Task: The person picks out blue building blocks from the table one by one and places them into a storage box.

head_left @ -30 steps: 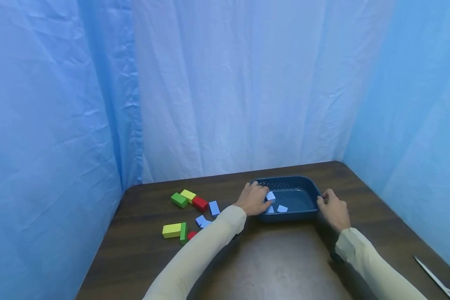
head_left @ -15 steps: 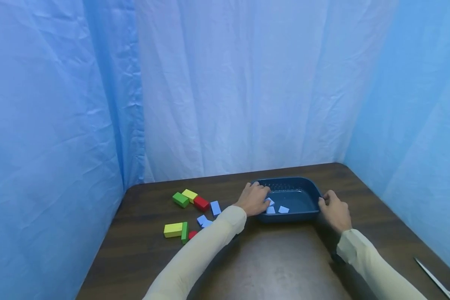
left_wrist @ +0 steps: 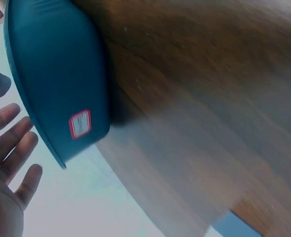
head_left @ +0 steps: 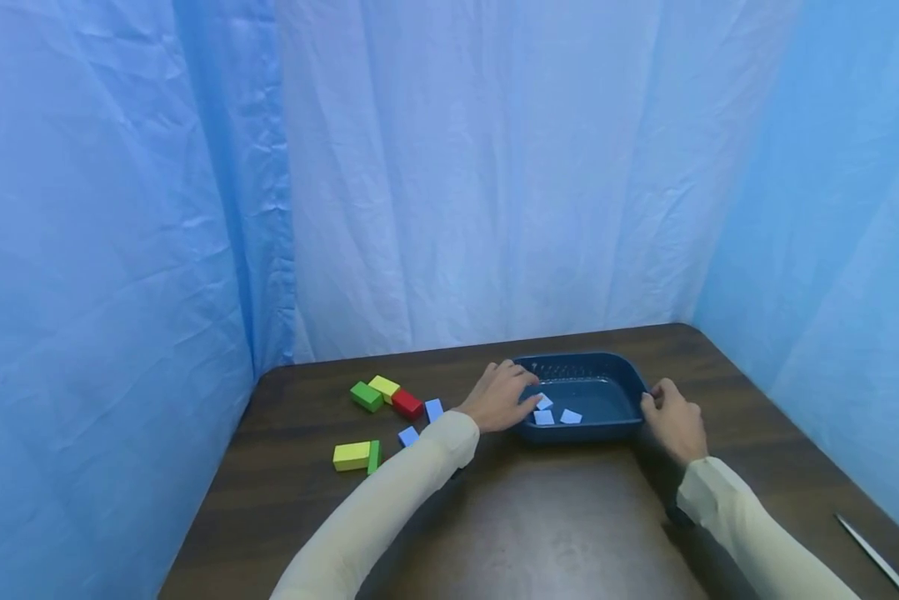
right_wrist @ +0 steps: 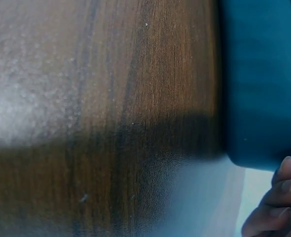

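A dark blue plastic basket (head_left: 599, 431) stands toward the back of the table, with three light blue blocks (head_left: 571, 416) lying at its left end. Over that end is my left hand (head_left: 500, 397), fingers spread and holding nothing. The left wrist view shows its fingers (left_wrist: 18, 150) straight and just off the rim of the basket (left_wrist: 56, 74), which bears a red-edged label. At the opposite end, my right hand (head_left: 674, 421) pinches the rim. Curled fingers (right_wrist: 283, 197) show against the basket's corner in the right wrist view.
Left of the basket lie green (head_left: 367, 397), yellow (head_left: 352, 456) and red (head_left: 407, 404) blocks. Blue blocks (head_left: 434, 409) lie beside my left sleeve, which covers part of that area. A thin pointed metal tool (head_left: 872, 550) rests near the table's right edge. Curtains surround the table.
The blue block at my left hand has dropped onto the basket's floor beside the others. My left hand has let go, opened and drawn slightly left. The right hand stays at the rim.
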Demonstrator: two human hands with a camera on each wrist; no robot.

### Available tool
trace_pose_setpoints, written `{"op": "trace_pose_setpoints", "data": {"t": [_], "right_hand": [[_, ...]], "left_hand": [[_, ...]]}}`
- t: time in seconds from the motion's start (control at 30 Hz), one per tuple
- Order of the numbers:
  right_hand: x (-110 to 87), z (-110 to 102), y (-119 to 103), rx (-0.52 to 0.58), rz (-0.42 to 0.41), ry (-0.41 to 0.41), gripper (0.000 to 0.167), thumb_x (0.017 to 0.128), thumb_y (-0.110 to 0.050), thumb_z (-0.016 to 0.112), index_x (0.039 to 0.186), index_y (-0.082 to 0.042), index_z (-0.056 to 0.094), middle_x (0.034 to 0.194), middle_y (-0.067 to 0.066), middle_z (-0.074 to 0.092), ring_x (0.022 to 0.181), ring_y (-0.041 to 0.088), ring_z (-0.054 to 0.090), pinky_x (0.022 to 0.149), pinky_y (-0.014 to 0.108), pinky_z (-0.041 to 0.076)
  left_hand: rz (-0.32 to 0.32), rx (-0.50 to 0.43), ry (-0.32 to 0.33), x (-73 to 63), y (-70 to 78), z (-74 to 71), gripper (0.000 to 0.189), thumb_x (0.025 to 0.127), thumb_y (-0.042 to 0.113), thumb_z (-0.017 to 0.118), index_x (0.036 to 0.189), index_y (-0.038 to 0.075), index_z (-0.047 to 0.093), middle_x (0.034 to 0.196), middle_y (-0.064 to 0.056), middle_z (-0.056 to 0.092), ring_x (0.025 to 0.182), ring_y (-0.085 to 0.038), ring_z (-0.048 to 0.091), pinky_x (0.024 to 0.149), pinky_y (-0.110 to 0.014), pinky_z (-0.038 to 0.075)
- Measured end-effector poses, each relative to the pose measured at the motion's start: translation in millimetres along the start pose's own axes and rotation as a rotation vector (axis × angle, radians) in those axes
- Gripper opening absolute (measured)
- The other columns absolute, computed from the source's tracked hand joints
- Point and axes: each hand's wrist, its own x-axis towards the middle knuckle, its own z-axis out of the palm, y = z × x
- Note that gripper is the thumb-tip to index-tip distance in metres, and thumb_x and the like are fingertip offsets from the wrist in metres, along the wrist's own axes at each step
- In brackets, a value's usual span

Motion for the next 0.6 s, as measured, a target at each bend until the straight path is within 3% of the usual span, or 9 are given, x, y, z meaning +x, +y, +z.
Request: {"op": "trace_pose_setpoints", "data": {"t": [0.17, 0.37, 0.6], "right_hand": [[0.2, 0, 1, 0.002, 0.004, 0.011, 0.028, 0.106, -0.025, 0.046, 0.117, 0.001, 0.052, 0.109, 0.03, 0.063, 0.085, 0.039, 0.063, 0.07, 0.049, 0.051], [-2.2, -2, 2, 0.017, 0.03, 0.015, 0.029, 0.107, -0.025, 0.046, 0.118, 0.002, 0.052, 0.115, 0.034, 0.062, 0.092, 0.044, 0.063, 0.076, 0.056, 0.053], [-1.5, 0, 1, 0.008, 0.051, 0.01, 0.029, 0.107, -0.025, 0.045, 0.119, 0.001, 0.051, 0.117, 0.033, 0.061, 0.094, 0.045, 0.063, 0.077, 0.055, 0.052]], "left_hand": [[0.002, -0.029, 0.019, -12.1, -10.3, -9.1, 0.036, 0.103, 0.043, 0.061, 0.129, 0.019, 0.069, 0.129, 0.004, 0.066, 0.113, -0.012, 0.053, 0.097, -0.031, 0.044], [-0.025, -0.014, -0.023, -27.8, -18.9, -17.6, 0.04, 0.102, 0.045, 0.061, 0.131, 0.019, 0.069, 0.13, 0.004, 0.065, 0.115, -0.013, 0.052, 0.101, -0.033, 0.044], [-0.048, -0.008, -0.058, -47.9, -27.6, -20.0, 0.036, 0.101, 0.044, 0.063, 0.129, 0.023, 0.069, 0.13, 0.006, 0.065, 0.116, -0.012, 0.053, 0.102, -0.033, 0.044]]}}
